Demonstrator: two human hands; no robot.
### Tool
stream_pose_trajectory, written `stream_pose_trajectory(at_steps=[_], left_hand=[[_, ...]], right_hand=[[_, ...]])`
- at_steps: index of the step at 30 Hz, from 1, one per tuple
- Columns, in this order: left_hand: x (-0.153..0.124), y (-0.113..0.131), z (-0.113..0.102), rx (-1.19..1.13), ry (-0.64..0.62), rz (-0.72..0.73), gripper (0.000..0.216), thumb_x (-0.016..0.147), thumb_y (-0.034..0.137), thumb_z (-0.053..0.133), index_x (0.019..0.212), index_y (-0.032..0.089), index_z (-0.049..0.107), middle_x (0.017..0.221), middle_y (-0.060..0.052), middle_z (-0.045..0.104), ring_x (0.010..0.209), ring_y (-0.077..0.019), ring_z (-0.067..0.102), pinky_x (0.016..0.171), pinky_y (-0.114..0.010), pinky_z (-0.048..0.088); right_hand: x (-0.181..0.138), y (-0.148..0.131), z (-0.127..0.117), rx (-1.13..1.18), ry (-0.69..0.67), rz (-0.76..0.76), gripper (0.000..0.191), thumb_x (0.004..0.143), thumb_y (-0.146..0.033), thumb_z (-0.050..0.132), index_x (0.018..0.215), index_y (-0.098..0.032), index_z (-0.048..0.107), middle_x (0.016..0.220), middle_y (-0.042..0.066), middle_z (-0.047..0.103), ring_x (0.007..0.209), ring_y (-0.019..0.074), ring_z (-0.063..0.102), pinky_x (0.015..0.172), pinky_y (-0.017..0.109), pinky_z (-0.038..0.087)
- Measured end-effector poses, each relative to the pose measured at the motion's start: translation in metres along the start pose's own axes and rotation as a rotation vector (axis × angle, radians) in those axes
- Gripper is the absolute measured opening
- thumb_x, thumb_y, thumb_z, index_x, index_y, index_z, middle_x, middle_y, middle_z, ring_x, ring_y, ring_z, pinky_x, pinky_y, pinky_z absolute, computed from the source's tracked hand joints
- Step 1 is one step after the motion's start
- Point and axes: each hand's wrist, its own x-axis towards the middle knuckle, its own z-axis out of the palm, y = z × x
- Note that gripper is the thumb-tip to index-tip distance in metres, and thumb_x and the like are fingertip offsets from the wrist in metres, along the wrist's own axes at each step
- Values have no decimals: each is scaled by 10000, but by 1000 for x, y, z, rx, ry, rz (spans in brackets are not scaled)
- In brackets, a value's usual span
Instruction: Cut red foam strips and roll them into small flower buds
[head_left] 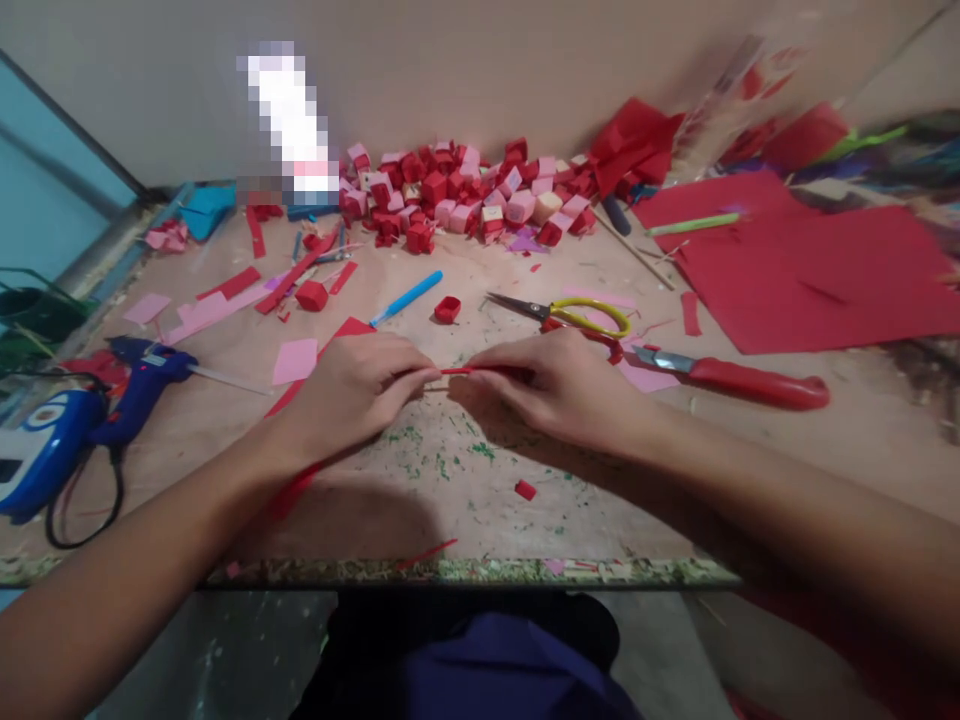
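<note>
Mid-table, in the gap between the two hands: a thin red strip (455,371), only a short middle length exposed. Both its ends run under fingers; full length and exact shape cannot be made out. Left hand (360,385): thumb and fingers pinched on the strip. Right hand (559,385): likewise pinched, palm side hidden.

Under the left hand and forearm, a red paper piece (352,328), mostly covered; its outline cannot be traced. Just beyond the hands, a small open red box (448,309) and a blue pen-like tool (409,298). Near the right hand, scissors (589,316), lower loop partly obscured; beside them a red-handled knife (757,383), its blade over pink paper.

Farther back, a heap of red and pink cubes (450,190), overlapping, rear ones hidden. A pixelated bright patch (289,115) masks the area to their left. Left side: glue gun (135,385) beside a blue-and-white device (49,450), cut off by the frame edge. Far right: large red sheets (847,270); clutter behind them is blurred.
</note>
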Motion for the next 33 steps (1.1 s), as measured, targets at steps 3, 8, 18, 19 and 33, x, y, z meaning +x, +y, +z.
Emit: stream_pose_trajectory(at_steps=[3,8,18,19,33], left_hand=[[2,0,0,9,-28,1,217,1014,272,663,844,213,784,771,-15,771,712,-177,697,709,-302,535],[2,1,7,-15,-57,53,203,1051,304,655,982,193,812,904,-30,818,806,-175,730,765,-291,548],[0,-1,3,27,-32,25,208,1027,251,661,908,174,813,827,-37,795,764,-183,725,735,-303,548],[-1,-2,3,25,-24,24,198,1022,259,672,912,177,814,836,-40,800,772,-185,731,739,-305,554],[-1,-1,6,85,3,59,145,1036,264,667,948,172,736,890,-28,781,788,-169,710,735,-283,518]], right_hand=[[1,4,1,-22,13,-47,271,1011,-283,605,910,-152,820,754,85,758,653,169,590,642,318,373],[-1,9,8,-41,54,-143,293,1038,-292,590,921,-152,819,752,78,762,621,157,597,625,311,365],[-3,11,6,-41,67,-121,262,1008,-315,630,1079,-165,833,877,92,807,728,198,672,662,325,420],[-3,12,7,-39,76,-124,249,1006,-299,631,1066,-168,834,883,93,809,734,200,676,668,327,424],[-4,7,15,-3,160,-96,288,1003,-421,676,1031,-158,790,769,55,744,615,161,595,610,320,397]])
